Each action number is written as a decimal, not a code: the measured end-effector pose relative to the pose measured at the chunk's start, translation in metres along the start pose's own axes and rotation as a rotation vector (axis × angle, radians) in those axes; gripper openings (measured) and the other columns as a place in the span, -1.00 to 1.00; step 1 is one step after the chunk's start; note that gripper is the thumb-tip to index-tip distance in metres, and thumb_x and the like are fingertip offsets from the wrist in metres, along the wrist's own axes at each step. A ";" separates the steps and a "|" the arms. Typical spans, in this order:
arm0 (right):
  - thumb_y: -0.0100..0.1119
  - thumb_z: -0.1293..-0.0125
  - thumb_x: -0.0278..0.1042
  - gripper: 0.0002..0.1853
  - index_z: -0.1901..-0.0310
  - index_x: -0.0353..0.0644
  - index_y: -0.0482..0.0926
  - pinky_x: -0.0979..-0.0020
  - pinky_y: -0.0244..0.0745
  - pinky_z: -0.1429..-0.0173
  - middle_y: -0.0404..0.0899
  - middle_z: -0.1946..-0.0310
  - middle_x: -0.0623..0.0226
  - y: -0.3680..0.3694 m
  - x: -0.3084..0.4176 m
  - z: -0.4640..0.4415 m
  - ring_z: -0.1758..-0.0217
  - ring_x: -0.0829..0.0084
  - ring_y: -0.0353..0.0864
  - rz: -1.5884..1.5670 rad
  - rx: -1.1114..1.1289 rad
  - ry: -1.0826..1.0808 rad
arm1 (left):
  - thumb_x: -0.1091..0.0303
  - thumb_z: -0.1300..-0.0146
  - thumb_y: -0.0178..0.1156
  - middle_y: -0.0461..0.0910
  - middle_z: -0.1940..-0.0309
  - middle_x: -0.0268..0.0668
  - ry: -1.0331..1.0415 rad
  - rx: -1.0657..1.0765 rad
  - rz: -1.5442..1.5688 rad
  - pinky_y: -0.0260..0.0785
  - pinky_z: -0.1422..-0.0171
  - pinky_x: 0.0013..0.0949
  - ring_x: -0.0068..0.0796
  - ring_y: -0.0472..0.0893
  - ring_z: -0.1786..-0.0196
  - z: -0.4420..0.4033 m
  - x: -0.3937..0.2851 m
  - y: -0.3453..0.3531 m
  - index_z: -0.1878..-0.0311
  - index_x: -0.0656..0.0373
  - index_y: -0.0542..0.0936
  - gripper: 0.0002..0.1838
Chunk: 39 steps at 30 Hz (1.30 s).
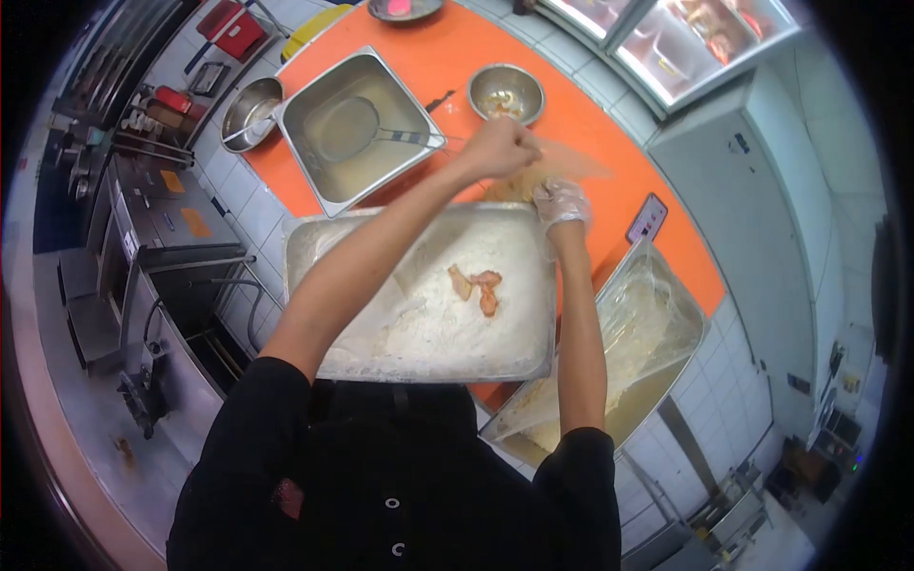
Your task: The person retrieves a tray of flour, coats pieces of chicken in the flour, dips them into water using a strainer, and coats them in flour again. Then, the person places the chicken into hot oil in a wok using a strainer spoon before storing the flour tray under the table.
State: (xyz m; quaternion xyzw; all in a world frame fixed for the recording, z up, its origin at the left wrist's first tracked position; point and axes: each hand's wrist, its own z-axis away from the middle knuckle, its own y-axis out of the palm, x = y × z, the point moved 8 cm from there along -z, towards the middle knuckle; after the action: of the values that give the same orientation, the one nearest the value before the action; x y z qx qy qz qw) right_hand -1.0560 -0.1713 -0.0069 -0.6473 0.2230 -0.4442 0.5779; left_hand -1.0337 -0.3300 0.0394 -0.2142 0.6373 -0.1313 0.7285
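Our bare left hand [505, 148] is curled closed; whether our gloved right hand [562, 203] grips, we cannot tell. Clear film [577, 164] stretches rightward from the left, just beyond the right.

We see a thin, translucent plastic film [578, 164] beyond the far edge of a rectangular metal tray [551, 295], toward its right corner; the film is blurred and fans out to the right, with a crumpled yellowish part [517, 186] beside it that we cannot make out clearly. The tray has rounded corners and a rim dusted white, and we find white powder [419, 333] spread unevenly across it. Right of its middle, small pieces of meat [488, 303], one pale and the others reddish, lie clustered on the powder
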 end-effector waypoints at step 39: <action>0.27 -0.27 -0.33 -0.72 -0.01 -0.14 0.62 0.26 0.54 -0.07 0.68 0.09 0.18 -0.144 -0.028 0.351 0.04 0.29 0.66 -0.393 0.146 0.097 | 0.55 -0.15 0.21 0.58 0.42 -0.12 0.356 -0.096 0.723 0.40 0.23 -0.21 -0.14 0.58 0.34 0.322 -0.205 0.094 0.23 0.33 0.64 -0.87</action>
State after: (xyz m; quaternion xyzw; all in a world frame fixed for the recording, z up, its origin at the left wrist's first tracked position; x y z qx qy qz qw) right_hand -0.8108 0.0779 0.1427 -0.6125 0.0874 -0.5941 0.5140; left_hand -0.7558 -0.1058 0.2043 0.0161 0.7930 0.1284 0.5953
